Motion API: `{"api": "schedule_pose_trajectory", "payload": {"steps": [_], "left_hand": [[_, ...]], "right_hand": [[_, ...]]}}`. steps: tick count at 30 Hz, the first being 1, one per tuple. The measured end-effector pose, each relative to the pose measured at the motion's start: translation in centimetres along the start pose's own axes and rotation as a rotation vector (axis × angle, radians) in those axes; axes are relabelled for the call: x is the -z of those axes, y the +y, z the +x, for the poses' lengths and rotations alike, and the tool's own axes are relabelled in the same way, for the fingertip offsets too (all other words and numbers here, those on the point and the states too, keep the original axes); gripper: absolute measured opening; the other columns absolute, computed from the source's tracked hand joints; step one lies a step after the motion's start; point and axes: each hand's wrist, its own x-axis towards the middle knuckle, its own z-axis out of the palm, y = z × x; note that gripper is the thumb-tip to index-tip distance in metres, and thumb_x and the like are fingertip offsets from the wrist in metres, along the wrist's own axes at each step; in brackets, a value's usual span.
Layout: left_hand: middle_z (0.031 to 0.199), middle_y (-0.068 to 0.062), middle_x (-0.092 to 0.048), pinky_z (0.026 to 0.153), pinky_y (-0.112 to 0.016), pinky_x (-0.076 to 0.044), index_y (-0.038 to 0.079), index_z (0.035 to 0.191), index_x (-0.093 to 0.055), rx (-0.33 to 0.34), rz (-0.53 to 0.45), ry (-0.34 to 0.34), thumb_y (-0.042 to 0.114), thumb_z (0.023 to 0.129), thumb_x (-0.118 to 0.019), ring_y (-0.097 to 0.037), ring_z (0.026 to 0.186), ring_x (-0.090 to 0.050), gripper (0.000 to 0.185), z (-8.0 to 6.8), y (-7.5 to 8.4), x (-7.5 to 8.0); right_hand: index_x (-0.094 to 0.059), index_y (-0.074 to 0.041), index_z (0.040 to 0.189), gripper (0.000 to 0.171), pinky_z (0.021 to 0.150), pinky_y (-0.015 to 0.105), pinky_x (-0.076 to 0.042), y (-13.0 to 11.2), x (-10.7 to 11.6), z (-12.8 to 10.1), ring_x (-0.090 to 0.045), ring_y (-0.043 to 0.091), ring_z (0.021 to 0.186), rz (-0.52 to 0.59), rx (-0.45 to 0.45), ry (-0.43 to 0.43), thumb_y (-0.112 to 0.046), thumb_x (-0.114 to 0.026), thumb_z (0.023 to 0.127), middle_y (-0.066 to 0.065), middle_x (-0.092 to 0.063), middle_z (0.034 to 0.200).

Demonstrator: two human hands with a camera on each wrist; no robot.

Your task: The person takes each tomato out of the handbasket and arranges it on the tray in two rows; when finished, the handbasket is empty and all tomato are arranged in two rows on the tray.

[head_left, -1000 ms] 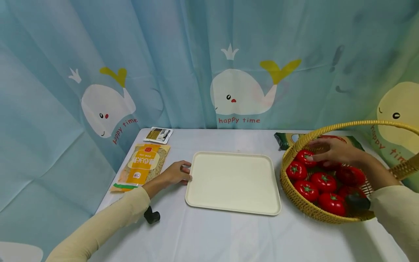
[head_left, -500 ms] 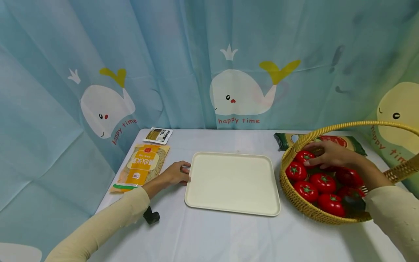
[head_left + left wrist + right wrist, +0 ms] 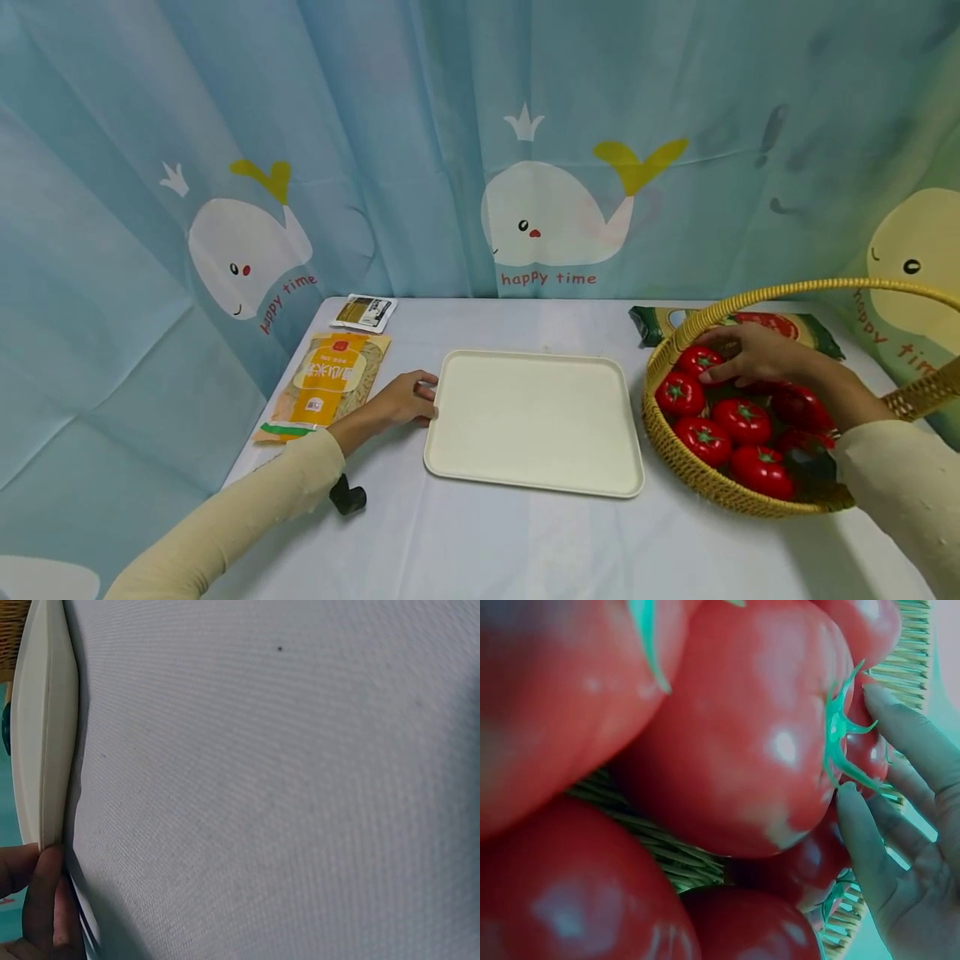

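Note:
My left hand (image 3: 408, 397) is at the left edge of a cream rectangular tray (image 3: 532, 421) lying on the table. In the left wrist view, thumb and fingers (image 3: 46, 889) pinch the tray's rim. On the right, my right hand (image 3: 750, 354) reaches under the handle of a wicker basket (image 3: 693, 471) full of red tomatoes with green stalks. Its thumb and fingers are curled about a tomato (image 3: 697, 360) at the basket's back left. In the right wrist view, thumb and forefinger lie either side of that tomato (image 3: 866, 750), partly hidden behind a nearer one (image 3: 757, 727).
At the left lie a yellow noodle packet (image 3: 330, 379) and a small white-edged packet (image 3: 365, 312). A black object (image 3: 347, 497) sits by the left sleeve. Behind the basket is a green packet (image 3: 810, 329). The basket's handle (image 3: 810, 286) arches over the right forearm.
My right hand has come down and left in the basket, its thumb and fingers settling about the back-left tomato. My left hand stays at the tray's edge.

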Motion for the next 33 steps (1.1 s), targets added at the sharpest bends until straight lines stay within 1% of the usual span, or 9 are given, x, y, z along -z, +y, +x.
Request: {"api": "schedule_pose_trajectory", "payload": {"steps": [5, 13, 16, 21, 24, 27, 33], "left_hand": [[0.107, -0.013, -0.060, 0.073, -0.030, -0.063, 0.001, 0.137, -0.052, 0.010, 0.010, 0.002, -0.002, 0.083, -0.072, -0.019, 0.082, -0.065, 0.058, -0.09, 0.04, -0.06], [0.108, -0.013, -0.060, 0.073, -0.030, -0.063, 0.001, 0.137, -0.052, 0.021, 0.022, -0.002, -0.001, 0.084, -0.073, -0.020, 0.083, -0.065, 0.057, -0.35, 0.30, -0.04], [0.108, -0.013, -0.061, 0.073, -0.030, -0.062, 0.002, 0.137, -0.052, 0.029, 0.035, 0.001, 0.000, 0.084, -0.073, -0.019, 0.083, -0.065, 0.057, -0.34, 0.34, -0.01], [0.108, -0.012, -0.060, 0.073, -0.029, -0.062, 0.002, 0.137, -0.052, 0.032, 0.050, 0.003, 0.001, 0.084, -0.073, -0.019, 0.083, -0.065, 0.057, -0.25, 0.33, -0.04], [0.108, -0.012, -0.060, 0.073, -0.029, -0.062, 0.002, 0.137, -0.052, 0.033, 0.049, 0.003, 0.001, 0.084, -0.074, -0.019, 0.084, -0.065, 0.057, -0.16, 0.31, -0.05], [0.108, -0.012, -0.060, 0.073, -0.029, -0.062, 0.002, 0.136, -0.053, 0.038, 0.055, 0.002, 0.002, 0.084, -0.074, -0.019, 0.084, -0.064, 0.057, -0.03, 0.27, -0.05], [0.109, -0.012, -0.060, 0.074, -0.028, -0.062, 0.003, 0.137, -0.053, 0.047, 0.066, 0.009, 0.003, 0.085, -0.073, -0.019, 0.085, -0.064, 0.056, 0.06, 0.39, -0.04]], "right_hand": [[-0.046, 0.011, 0.140, 0.072, 0.072, 0.038, -0.063, 0.24, -0.10, 0.19, -0.063, 0.031, 0.104, -0.024, 0.002, -0.004, -0.030, -0.076, 0.089, 0.037, -0.050, 0.134], [-0.047, 0.012, 0.139, 0.073, 0.073, 0.035, -0.063, 0.51, -0.11, 0.39, -0.064, 0.029, 0.102, -0.036, 0.011, -0.009, -0.029, -0.078, 0.087, 0.036, -0.053, 0.131], [-0.049, 0.011, 0.138, 0.073, 0.072, 0.035, -0.062, 0.48, 0.00, 0.46, -0.064, 0.028, 0.098, -0.073, 0.028, -0.002, -0.030, -0.080, 0.085, 0.033, -0.057, 0.127], [-0.055, 0.007, 0.133, 0.069, 0.079, 0.046, -0.060, 0.53, 0.12, 0.54, -0.063, 0.036, 0.102, -0.160, 0.072, 0.030, -0.032, -0.082, 0.083, 0.025, -0.063, 0.121], [-0.055, 0.006, 0.131, 0.067, 0.084, 0.054, -0.058, 0.55, 0.19, 0.52, -0.062, 0.041, 0.106, -0.166, 0.088, 0.032, -0.031, -0.082, 0.082, 0.024, -0.063, 0.121], [-0.054, 0.007, 0.132, 0.069, 0.085, 0.055, -0.058, 0.55, 0.24, 0.54, -0.063, 0.040, 0.107, -0.160, 0.092, 0.019, -0.031, -0.083, 0.081, 0.024, -0.063, 0.121], [-0.053, 0.007, 0.133, 0.072, 0.085, 0.052, -0.058, 0.55, 0.20, 0.78, -0.064, 0.034, 0.105, -0.145, 0.099, 0.008, -0.032, -0.083, 0.081, 0.021, -0.066, 0.119]]}}
